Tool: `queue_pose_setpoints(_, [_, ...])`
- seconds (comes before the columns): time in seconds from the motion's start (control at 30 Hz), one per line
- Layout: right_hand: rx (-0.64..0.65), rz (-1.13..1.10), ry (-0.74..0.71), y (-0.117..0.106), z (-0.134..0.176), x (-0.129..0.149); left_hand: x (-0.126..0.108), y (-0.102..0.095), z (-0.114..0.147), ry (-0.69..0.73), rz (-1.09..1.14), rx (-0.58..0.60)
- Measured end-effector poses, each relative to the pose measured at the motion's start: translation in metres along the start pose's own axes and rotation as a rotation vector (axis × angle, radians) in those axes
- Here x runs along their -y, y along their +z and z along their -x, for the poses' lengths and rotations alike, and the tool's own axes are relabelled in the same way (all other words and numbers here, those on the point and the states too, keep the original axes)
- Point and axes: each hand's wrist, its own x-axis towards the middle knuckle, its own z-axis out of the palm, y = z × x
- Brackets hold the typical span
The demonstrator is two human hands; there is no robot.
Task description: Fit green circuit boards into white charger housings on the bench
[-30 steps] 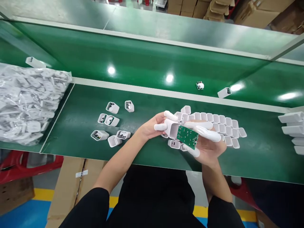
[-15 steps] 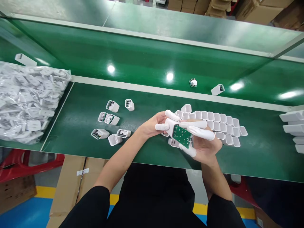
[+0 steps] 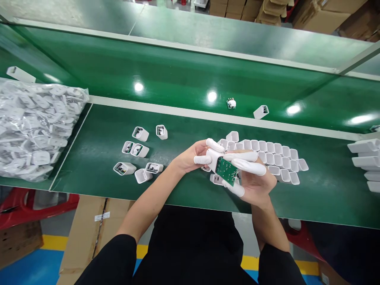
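Note:
Between my hands is a green circuit board, one end inside a white plastic charger housing. My left hand, white covers on its fingertips, pinches the housing from the left. My right hand, with white finger covers too, grips the board by its edges from the right. The board's soldered face is turned up toward me; how deep it sits in the housing is hidden. Just below my hands lies a white housing with two slots. Rows of open white housings stand right behind my right hand.
Several housings with boards inside are scattered left on the green table. A clear bag of white parts fills the far left. On the back ledge are a loose board assembly and a housing. White housings are stacked far right.
The board and housing stay in both hands, with at most a slight shift between them. On the back ledge, the loose assembly and housing appear a little further left.

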Motion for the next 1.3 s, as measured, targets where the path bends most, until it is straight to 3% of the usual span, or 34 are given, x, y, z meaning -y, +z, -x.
queue_pose_setpoints(0.57, [0.047, 0.165, 0.057, -0.002, 0.002, -0.005, -0.003, 0.007, 0.003, -0.045, 0.057, -0.035])
queue_pose_setpoints(0.77, [0.009, 0.412, -0.11, -0.005, -0.002, -0.009, -0.007, 0.013, 0.004, 0.027, 0.064, 0.004])
queue_pose_setpoints(0.93, [0.035, 0.502, -0.17, 0.0, -0.003, -0.016, -0.006, 0.02, 0.004, 0.12, 0.015, -0.143])
queue_pose_setpoints(1.03, [0.012, 0.421, -0.1, -0.002, -0.003, -0.018, -0.003, 0.019, 0.006, 0.171, -0.069, -0.177])
queue_pose_setpoints(1.23, [-0.001, -0.029, 0.307, -0.012, -0.006, -0.025, -0.007, 0.012, 0.011, 0.466, -0.425, -0.167])
queue_pose_setpoints(1.3, [-0.021, -0.184, 0.405, -0.011, -0.007, -0.029, -0.008, 0.012, 0.011, 0.503, -0.484, -0.172])
